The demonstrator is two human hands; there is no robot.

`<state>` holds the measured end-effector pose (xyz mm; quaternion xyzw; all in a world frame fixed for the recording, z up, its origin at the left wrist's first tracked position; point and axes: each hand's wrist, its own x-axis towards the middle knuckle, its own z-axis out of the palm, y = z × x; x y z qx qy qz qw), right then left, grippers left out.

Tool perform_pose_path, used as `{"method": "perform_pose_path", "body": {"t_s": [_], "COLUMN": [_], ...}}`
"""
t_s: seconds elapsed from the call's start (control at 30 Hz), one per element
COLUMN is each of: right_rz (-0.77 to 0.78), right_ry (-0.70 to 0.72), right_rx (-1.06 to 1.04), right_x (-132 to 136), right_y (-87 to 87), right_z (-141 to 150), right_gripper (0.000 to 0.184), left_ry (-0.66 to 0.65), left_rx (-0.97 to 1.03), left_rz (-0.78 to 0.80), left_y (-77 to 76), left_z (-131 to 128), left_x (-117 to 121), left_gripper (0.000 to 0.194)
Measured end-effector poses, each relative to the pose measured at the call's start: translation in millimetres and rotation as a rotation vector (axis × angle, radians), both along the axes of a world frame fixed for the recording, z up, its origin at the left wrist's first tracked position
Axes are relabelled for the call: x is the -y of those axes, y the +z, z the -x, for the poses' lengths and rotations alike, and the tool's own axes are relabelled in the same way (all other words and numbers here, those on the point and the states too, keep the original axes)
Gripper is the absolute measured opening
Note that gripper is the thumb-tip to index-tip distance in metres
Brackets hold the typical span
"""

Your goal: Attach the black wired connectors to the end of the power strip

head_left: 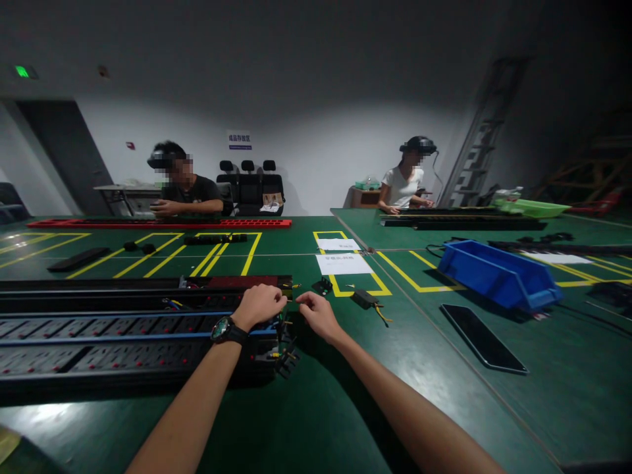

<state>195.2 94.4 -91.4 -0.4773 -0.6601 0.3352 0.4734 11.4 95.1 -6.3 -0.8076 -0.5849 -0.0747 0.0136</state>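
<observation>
Long black power strips with rows of sockets and red dots lie side by side on the left, two of them with blue edges. My left hand, a watch on its wrist, is over their right end with fingers bent together; what they grip is hidden. Just right of that end, my right hand has thumb and forefinger pinched, and anything between them is too small to name. Black end pieces and short wires stick out below the hands. A small black bracket lies beyond my right hand.
A small black box with yellow wires lies to the right, near paper sheets. Further right are a phone and a blue bin. Two people work across the green table, by a red rail and black rails.
</observation>
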Motion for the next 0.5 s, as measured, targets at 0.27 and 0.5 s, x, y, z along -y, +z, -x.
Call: {"method": "perform_pose_path", "body": {"t_s": [0.27, 0.5], "right_rz": [-0.017, -0.004], "right_ry": [-0.009, -0.004], "right_rx": [0.009, 0.016], "right_x": [-3.5, -3.2], "right_y": [-6.1, -6.1], "right_z": [0.7, 0.6], "right_gripper": [0.023, 0.023], "left_ry": [-0.018, -0.017], "left_rx": [-0.013, -0.024], "left_rz": [-0.009, -0.004], "left_y": [-2.8, -0.5], "left_z": [2.1, 0.9], "left_x": [-0.6, 0.7], "left_gripper": [0.038, 0.037]}}
